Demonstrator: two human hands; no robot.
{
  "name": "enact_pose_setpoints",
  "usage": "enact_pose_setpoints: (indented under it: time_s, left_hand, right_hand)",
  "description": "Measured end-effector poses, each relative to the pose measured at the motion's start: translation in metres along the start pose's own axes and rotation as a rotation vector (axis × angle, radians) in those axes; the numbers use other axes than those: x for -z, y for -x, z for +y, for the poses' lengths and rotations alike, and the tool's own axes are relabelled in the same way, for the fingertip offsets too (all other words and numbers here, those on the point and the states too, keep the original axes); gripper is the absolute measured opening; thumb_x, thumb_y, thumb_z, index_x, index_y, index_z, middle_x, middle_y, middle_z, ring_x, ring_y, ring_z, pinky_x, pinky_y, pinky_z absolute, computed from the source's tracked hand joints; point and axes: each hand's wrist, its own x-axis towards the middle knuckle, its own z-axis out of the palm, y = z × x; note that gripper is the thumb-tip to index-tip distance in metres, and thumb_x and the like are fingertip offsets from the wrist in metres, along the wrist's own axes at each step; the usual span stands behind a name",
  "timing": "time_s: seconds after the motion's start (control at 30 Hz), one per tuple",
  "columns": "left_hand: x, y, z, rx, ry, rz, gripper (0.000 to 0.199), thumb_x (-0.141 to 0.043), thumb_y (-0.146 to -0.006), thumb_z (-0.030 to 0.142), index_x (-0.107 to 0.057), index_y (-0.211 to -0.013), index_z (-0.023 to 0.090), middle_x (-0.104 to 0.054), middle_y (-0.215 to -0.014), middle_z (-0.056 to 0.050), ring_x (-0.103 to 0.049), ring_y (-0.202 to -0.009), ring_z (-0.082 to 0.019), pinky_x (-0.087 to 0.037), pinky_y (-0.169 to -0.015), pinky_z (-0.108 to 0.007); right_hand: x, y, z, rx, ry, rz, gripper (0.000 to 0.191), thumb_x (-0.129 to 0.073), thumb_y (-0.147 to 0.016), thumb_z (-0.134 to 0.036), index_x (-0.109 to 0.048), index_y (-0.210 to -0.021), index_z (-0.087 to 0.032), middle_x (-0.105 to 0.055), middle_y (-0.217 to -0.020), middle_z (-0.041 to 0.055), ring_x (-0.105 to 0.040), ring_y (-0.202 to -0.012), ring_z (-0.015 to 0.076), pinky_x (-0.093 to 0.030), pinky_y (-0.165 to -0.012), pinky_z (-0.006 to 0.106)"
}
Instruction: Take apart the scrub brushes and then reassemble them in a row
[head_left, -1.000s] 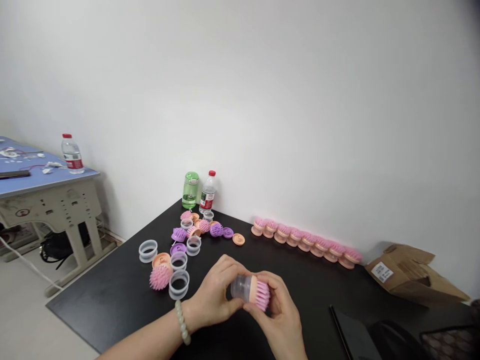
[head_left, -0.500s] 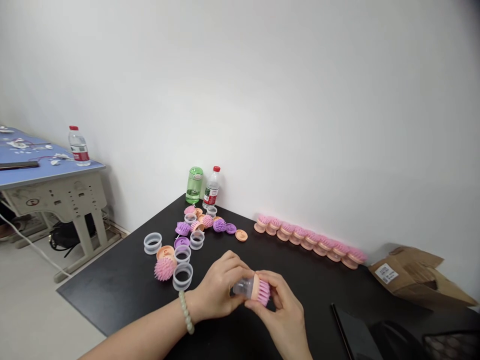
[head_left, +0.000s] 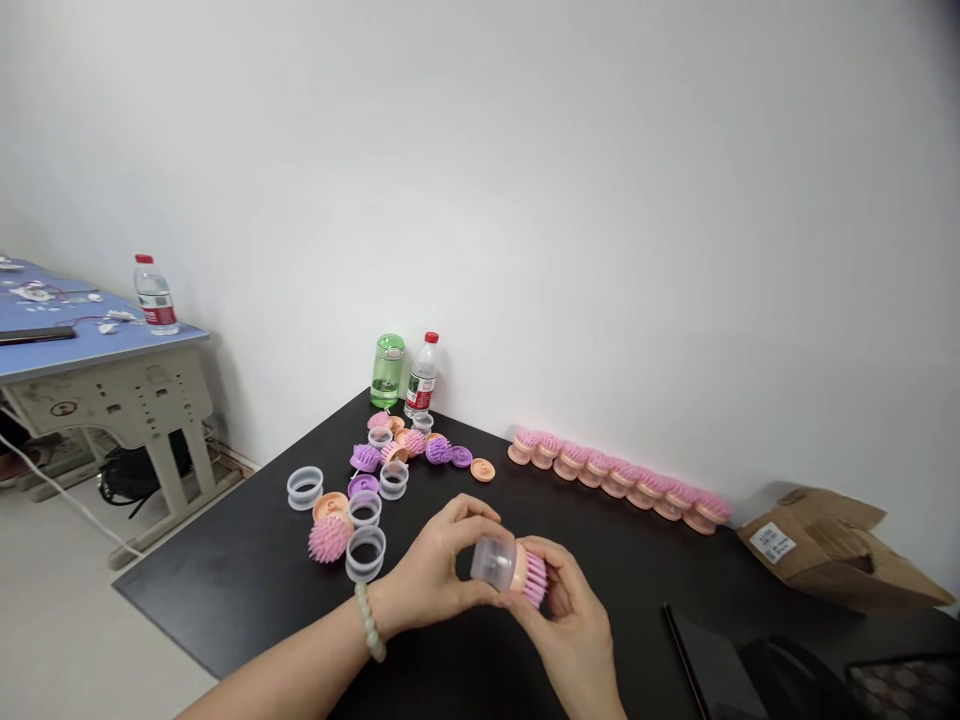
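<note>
Near the front middle of the black table, my right hand (head_left: 574, 620) grips a pink bristle brush head (head_left: 534, 576) with a peach base. A clear plastic cup piece (head_left: 493, 563) adjoins that base on its left. My left hand (head_left: 442, 570), with a beaded bracelet at the wrist, holds the clear piece between thumb and fingers. Left of my hands lie clear rings (head_left: 365, 554), a pink spiky brush head (head_left: 330, 538), purple brush heads (head_left: 365, 458) and peach discs (head_left: 483, 470).
A row of several pink-topped brushes (head_left: 619, 478) stands along the wall. Behind the loose parts are a green bottle (head_left: 387, 372) and a water bottle (head_left: 421, 378). At the right are a cardboard box (head_left: 840, 550) and a dark flat object (head_left: 716, 665).
My left fingers have opened a little around the clear piece, so more of it shows. The brush has shifted slightly right, with my right hand on it.
</note>
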Motion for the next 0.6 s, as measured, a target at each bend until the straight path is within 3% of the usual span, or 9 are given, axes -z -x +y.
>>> enact_pose_setpoints:
  time_s: [0.1,0.23,0.4,0.6]
  left_hand:
    - [0.000,-0.001,-0.004,0.180,0.344,-0.060,0.062,-0.092,-0.062,0.035,-0.063,-0.114,0.019,-0.061,-0.104,-0.006,-0.059,-0.090,-0.020,-0.049,-0.078,-0.031]
    - [-0.002,-0.002,-0.007,0.257,0.711,-0.147,0.057,-0.092,-0.063,0.033,-0.062,-0.110,0.017,-0.060,-0.098,-0.003,-0.059,-0.087,-0.017,-0.046,-0.076,-0.027]
    - [-0.001,-0.002,-0.003,0.198,0.731,-0.088,0.051,-0.089,-0.067,0.031,-0.064,-0.110,0.018,-0.055,-0.101,-0.003,-0.055,-0.089,-0.016,-0.044,-0.078,-0.026]
    - [0.000,-0.004,-0.005,0.153,0.623,-0.058,0.051,-0.086,-0.071,0.041,-0.064,-0.111,0.019,-0.052,-0.103,-0.003,-0.054,-0.087,-0.016,-0.044,-0.077,-0.028]
  right_hand:
    - [0.000,0.003,0.005,0.051,-0.031,0.049,0.038,-0.084,-0.072,-0.032,-0.068,-0.106,-0.025,-0.067,-0.109,0.0079,-0.068,-0.099,0.0264,-0.061,-0.084,0.035]
    - [0.000,0.007,0.012,0.086,-0.064,0.032,0.041,-0.084,-0.073,-0.032,-0.068,-0.110,-0.027,-0.064,-0.120,0.0094,-0.064,-0.112,0.0289,-0.057,-0.093,0.039]
    - [-0.003,0.005,0.010,-0.068,-0.219,0.023,0.061,-0.088,-0.068,-0.039,-0.063,-0.122,-0.028,-0.067,-0.123,0.0093,-0.066,-0.112,0.0289,-0.057,-0.094,0.037]
    - [0.001,-0.002,0.002,-0.228,-0.255,-0.056,0.040,-0.079,-0.079,-0.039,-0.066,-0.113,-0.023,-0.074,-0.105,0.0079,-0.074,-0.085,0.0235,-0.063,-0.076,0.032]
